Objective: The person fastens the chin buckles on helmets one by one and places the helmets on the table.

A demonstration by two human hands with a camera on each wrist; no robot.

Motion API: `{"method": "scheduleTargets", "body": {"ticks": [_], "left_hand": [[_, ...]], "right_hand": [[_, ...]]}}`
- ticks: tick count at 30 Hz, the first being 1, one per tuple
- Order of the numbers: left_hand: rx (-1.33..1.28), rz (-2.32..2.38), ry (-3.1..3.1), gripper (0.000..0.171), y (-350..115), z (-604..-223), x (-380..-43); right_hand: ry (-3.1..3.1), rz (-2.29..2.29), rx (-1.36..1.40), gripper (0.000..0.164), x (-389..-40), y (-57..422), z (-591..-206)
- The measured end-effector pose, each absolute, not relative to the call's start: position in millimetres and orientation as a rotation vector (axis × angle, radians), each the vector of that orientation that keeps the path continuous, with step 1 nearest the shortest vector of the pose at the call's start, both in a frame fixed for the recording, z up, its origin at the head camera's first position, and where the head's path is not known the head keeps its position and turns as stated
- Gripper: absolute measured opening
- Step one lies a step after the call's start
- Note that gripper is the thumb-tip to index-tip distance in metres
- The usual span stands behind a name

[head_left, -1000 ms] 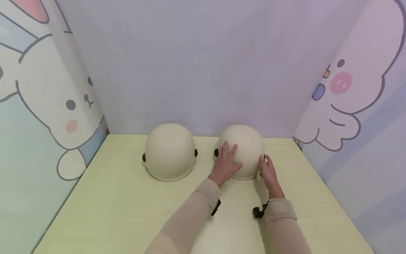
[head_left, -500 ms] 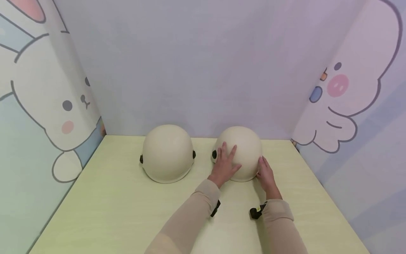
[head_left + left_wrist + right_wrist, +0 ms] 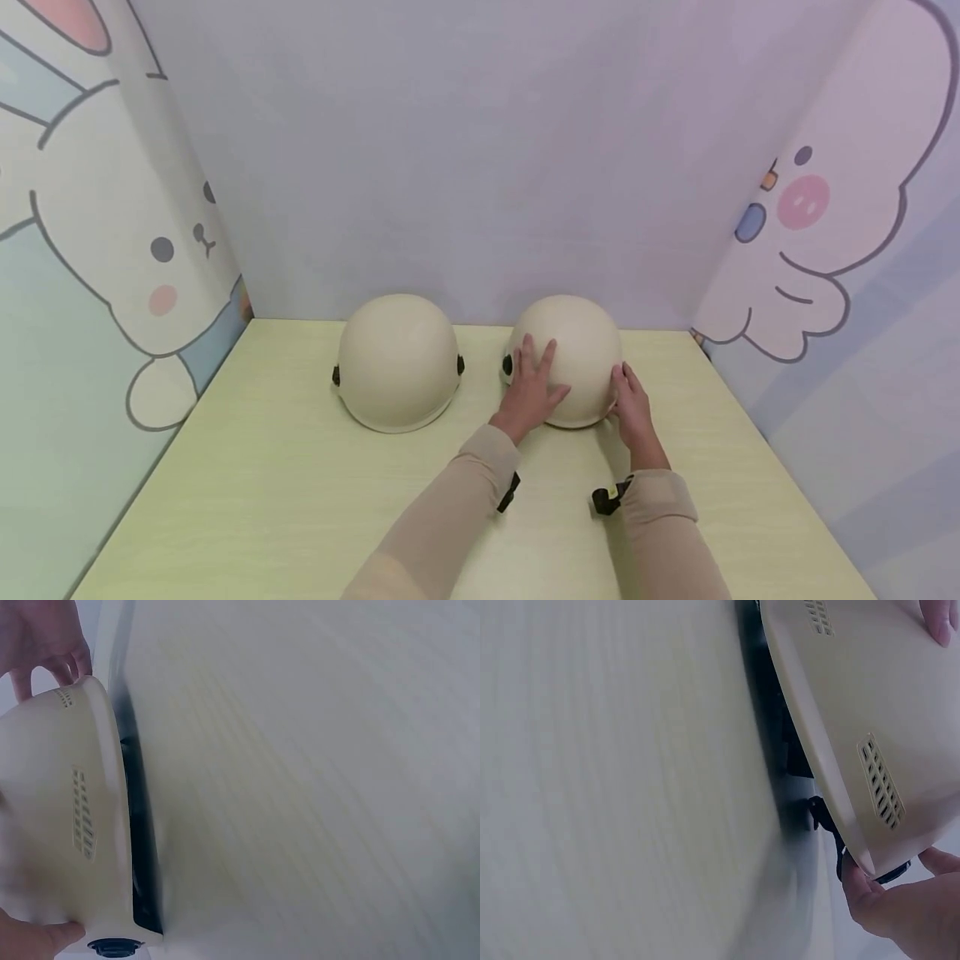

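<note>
A cream helmet (image 3: 573, 333) sits at the right of the table, crown up, with a black side fitting (image 3: 507, 366) on its left. My left hand (image 3: 531, 396) rests on its near left shell with fingers spread. At the near right rim, my right hand (image 3: 633, 411) grips the helmet, seen closer in the right wrist view with the hand (image 3: 911, 911) around the edge. A black strap (image 3: 829, 825) hangs beside those fingers. Under the rim shows a dark gap; what the fingers hold inside is hidden. Vent slots (image 3: 83, 814) mark the shell in the left wrist view.
A second cream helmet (image 3: 399, 362) with black side fittings stands to the left on the pale yellow table (image 3: 262, 483). A plain wall (image 3: 465, 150) rises behind. Side walls carry a cartoon rabbit (image 3: 112, 208) and a cartoon pig (image 3: 847, 183).
The view shifts slightly. A thin dark line now shows beneath the right helmet's near rim. The right hand's fingers moved slightly along the right edge; the left hand stays on the shell.
</note>
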State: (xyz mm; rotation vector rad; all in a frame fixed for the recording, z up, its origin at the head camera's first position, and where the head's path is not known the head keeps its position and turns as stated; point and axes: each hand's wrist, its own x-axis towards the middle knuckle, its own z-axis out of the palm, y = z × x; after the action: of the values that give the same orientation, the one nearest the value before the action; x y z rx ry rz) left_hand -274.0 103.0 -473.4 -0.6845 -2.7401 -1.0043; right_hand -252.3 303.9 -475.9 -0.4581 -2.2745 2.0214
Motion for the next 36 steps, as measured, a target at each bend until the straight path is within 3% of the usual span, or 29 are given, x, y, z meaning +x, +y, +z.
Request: {"method": "scheduleTargets", "body": {"ticks": [14,25,36], "left_hand": [[-0.571,-1.342,-2.682,0.081,100.3,-464.8,-268.0],[-0.453,-1.536,-2.654,0.084,96.3,-459.8,-262.8],[-0.39,-1.732,-2.561,0.085,96.4,-459.9,-257.0]], "right_hand": [[-2.159,1.767,-0.288,0.076,-246.4,294.5,-452.8],[-2.296,1.558,-0.367,0.07,-251.9,290.6,-433.9],[-2.356,1.343,-0.261,0.066,-253.9,284.5,-412.1]]}}
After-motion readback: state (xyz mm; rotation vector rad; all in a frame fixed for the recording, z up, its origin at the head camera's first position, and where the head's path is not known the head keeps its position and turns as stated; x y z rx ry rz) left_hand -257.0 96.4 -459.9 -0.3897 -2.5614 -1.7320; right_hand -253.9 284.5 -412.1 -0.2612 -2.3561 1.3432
